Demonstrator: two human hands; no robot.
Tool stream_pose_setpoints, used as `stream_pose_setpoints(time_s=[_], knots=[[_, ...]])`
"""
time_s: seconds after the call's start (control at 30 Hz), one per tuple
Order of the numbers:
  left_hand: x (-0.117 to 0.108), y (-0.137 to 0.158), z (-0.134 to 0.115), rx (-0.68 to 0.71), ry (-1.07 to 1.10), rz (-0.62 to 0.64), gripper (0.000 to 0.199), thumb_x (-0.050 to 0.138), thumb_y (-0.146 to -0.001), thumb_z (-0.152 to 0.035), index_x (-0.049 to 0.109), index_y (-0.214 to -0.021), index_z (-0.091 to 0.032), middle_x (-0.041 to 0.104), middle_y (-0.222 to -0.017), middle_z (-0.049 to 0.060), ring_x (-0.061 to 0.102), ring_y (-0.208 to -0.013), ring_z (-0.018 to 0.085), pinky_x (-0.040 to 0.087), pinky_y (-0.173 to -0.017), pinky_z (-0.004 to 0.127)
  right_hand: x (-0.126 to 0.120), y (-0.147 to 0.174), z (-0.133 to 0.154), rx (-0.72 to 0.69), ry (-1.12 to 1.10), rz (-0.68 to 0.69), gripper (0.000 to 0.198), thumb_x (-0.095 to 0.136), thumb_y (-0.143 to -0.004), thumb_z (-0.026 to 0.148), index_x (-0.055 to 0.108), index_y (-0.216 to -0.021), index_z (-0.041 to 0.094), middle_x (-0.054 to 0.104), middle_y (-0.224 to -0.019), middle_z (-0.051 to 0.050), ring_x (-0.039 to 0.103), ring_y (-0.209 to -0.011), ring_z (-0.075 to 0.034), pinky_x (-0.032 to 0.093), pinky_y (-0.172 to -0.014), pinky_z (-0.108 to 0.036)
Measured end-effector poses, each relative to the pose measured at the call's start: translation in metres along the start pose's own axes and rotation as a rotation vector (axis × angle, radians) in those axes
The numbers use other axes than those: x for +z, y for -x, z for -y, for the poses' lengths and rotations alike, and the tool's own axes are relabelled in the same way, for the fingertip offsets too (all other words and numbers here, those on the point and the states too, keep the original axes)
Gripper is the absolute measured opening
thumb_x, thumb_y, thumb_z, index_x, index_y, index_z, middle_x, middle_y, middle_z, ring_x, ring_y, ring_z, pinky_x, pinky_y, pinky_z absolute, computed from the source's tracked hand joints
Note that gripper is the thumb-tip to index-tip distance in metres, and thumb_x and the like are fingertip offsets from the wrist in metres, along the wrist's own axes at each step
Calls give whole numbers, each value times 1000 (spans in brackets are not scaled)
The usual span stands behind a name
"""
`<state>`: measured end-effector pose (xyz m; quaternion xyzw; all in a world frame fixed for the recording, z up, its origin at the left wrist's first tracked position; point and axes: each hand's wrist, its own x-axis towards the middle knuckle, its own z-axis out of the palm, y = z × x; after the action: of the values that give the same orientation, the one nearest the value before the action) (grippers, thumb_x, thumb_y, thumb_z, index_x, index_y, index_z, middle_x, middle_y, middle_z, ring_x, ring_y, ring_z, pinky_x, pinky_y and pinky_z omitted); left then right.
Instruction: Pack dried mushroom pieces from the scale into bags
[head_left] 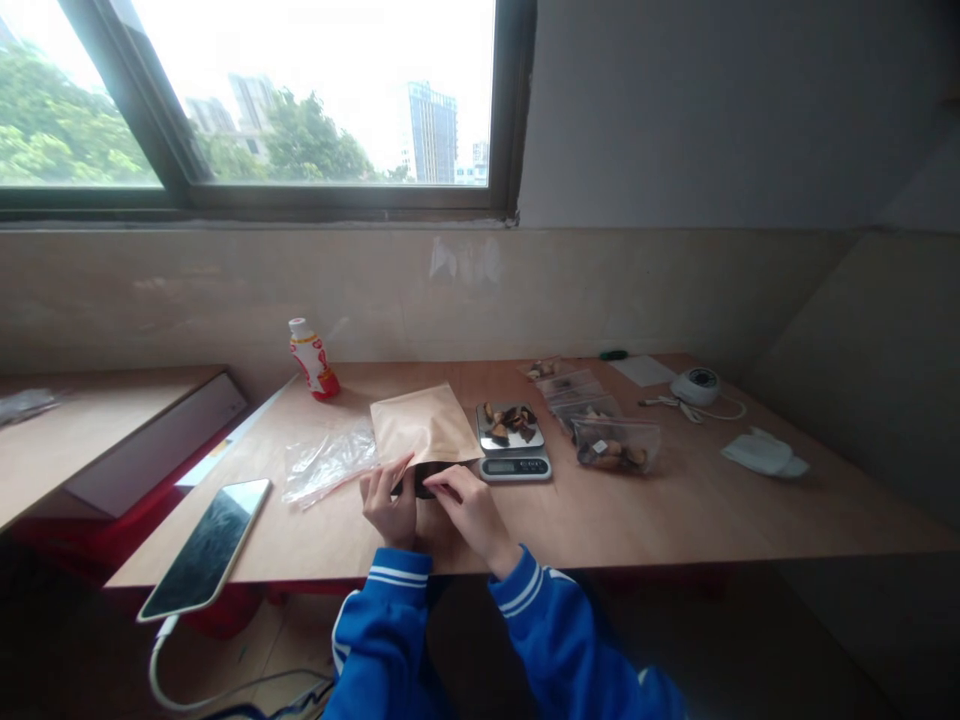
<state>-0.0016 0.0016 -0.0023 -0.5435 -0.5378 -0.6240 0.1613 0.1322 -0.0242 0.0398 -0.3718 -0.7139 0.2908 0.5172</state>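
Observation:
A brown kraft paper bag (427, 420) lies on the table with its dark mouth facing me. My left hand (391, 508) grips the bag's near edge, fingers curled at the opening. At the right side of the mouth, my right hand (474, 508) has its thumb and fingers pinched together; what is between them is too small to make out. Just right of the bag stands a small digital scale (516, 468), with several dark dried slices (511, 422) on its metal plate. An empty-looking clear plastic bag (330, 462) lies left of the paper bag.
Several zip bags of dried pieces (616, 445) lie right of the scale. Further right are a white camera (696, 386) with its cable and a folded white mask (765, 453). A bottle (313, 362) stands at the back left; a cabled phone (206, 548) overlaps the near-left edge.

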Motion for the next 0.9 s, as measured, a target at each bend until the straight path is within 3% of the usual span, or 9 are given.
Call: stream_pose_setpoints(time_s=[0.2,0.3,0.4,0.5,0.73,0.9], knots=[[0,0,0,-6,-5,2,16,58,-85,-26,72,-90,-22,69,-78,4,55,-76,18,44,-79,33,-36,-5,6,273,-451,-70,19,70,-76,36,70,-84,20,72,-86,-4,68,-83,-20,57,-75,-32],[-1,0,0,-16,-1,-10,14,60,-84,-26,73,-89,-23,69,-78,3,56,-75,18,46,-78,33,-64,-11,-7,365,-518,-143,26,74,-70,39,69,-85,19,72,-79,-3,68,-75,-18,58,-69,-31],[0,0,0,-16,5,-16,14,60,-84,-27,73,-89,-23,69,-77,3,56,-74,18,46,-77,33,-95,-19,-27,337,-427,-266,30,74,-70,41,68,-88,18,72,-82,-4,68,-78,-18,57,-72,-31],[0,0,0,-22,2,-16,14,60,-84,-27,73,-88,-23,68,-77,3,56,-73,18,46,-77,33,-118,-28,-49,312,-270,-299,32,72,-69,43,68,-88,17,73,-83,-6,68,-79,-19,56,-73,-33],[0,-1,0,18,13,-18,14,60,-84,-25,73,-90,-23,68,-78,3,55,-74,18,44,-77,32,-127,-38,-73,236,71,-77,19,63,-75,34,69,-79,16,73,-83,-8,68,-82,-21,53,-78,-35],[0,-1,1,-8,-3,-3,15,60,-84,-27,73,-89,-23,69,-79,3,57,-74,18,45,-78,34,-129,-35,-72,194,196,-37,16,59,-77,30,69,-77,18,73,-85,-5,68,-83,-20,52,-79,-33]])
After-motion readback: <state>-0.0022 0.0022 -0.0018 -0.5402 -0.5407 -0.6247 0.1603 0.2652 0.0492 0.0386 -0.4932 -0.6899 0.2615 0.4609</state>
